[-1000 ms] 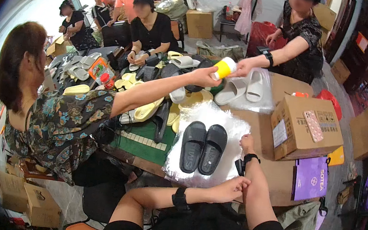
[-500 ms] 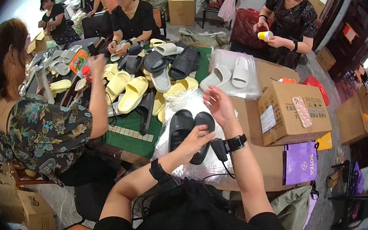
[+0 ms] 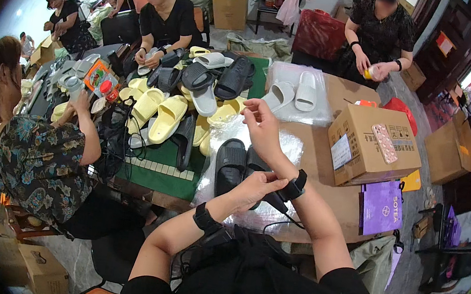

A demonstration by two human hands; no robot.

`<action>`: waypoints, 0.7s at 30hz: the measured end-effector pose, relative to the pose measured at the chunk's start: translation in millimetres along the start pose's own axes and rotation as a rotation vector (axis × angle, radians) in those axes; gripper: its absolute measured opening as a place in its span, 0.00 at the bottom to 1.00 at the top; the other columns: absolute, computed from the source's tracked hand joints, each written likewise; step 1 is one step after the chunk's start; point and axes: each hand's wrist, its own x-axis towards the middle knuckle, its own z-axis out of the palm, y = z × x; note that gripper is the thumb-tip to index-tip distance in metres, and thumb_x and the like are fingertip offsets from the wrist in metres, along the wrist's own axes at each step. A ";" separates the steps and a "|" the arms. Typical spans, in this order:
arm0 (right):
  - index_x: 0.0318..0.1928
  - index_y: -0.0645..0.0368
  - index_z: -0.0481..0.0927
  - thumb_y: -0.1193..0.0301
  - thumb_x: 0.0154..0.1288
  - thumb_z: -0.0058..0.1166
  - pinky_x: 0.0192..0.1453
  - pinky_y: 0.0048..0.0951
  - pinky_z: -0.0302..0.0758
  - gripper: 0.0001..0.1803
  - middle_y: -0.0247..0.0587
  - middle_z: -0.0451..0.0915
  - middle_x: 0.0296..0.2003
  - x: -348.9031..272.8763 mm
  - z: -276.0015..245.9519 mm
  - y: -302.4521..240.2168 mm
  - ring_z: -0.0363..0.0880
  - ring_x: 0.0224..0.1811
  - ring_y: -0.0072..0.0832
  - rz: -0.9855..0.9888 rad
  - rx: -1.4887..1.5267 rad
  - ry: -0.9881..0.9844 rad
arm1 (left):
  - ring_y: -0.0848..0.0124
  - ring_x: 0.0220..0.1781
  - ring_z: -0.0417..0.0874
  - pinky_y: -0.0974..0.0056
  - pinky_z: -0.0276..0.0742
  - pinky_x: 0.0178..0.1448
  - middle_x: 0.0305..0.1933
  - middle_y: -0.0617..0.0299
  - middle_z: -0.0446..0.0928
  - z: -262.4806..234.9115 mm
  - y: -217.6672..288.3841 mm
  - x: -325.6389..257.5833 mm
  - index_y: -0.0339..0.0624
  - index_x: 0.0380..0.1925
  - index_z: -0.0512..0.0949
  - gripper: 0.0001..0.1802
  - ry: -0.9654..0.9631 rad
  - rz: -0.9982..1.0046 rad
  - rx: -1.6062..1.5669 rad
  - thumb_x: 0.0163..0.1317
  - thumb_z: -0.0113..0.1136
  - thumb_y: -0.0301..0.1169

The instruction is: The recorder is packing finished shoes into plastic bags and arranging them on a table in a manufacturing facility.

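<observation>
My left hand reaches across to my right wrist, its fingers closed at the edge of the black wristband there. A small black device on a cable hangs by that band, partly hidden by my fingers. My right hand is raised above the table with nothing in it, fingers loosely bent and apart. Beneath my hands a pair of black slide sandals lies on clear plastic wrap. The left black slide shows mostly; the right black slide is largely covered by my hands. Another black band circles my left wrist.
Left of the wrap lies a pile of yellow slides, grey and black ones. White slides rest on plastic beyond my right hand. A cardboard box with a pink phone stands right, near a purple bag. Other people work around the table.
My left hand has moved from over the black slides to my right wristband. My right hand has shifted slightly left and its fingers have bent. The person at left now holds a clear container.
</observation>
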 end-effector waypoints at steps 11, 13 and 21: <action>0.43 0.61 0.75 0.75 0.56 0.53 0.33 0.30 0.72 0.13 0.42 0.78 0.33 -4.4 26.5 -21.9 0.76 0.30 0.33 -0.612 -0.472 -0.141 | 0.76 0.51 0.74 0.68 0.70 0.56 0.48 0.62 0.76 -13.9 -18.5 -3.8 0.33 0.48 0.72 0.22 0.011 0.086 0.052 0.62 0.60 0.38; 0.44 0.62 0.74 0.74 0.62 0.53 0.32 0.22 0.73 0.10 0.36 0.78 0.31 -8.2 20.1 -22.0 0.74 0.27 0.20 -0.011 -0.018 -0.185 | 0.76 0.48 0.74 0.68 0.69 0.55 0.47 0.62 0.76 -12.4 -25.9 1.2 0.32 0.48 0.74 0.20 0.006 0.025 0.072 0.62 0.60 0.35; 0.44 0.63 0.74 0.69 0.69 0.46 0.36 0.19 0.72 0.10 0.35 0.77 0.30 -47.0 -17.6 -3.1 0.73 0.30 0.17 0.202 0.149 -0.321 | 0.77 0.28 0.79 0.69 0.76 0.35 0.29 0.57 0.81 -26.0 33.3 -20.3 0.36 0.34 0.81 0.16 -0.104 0.089 0.813 0.64 0.56 0.40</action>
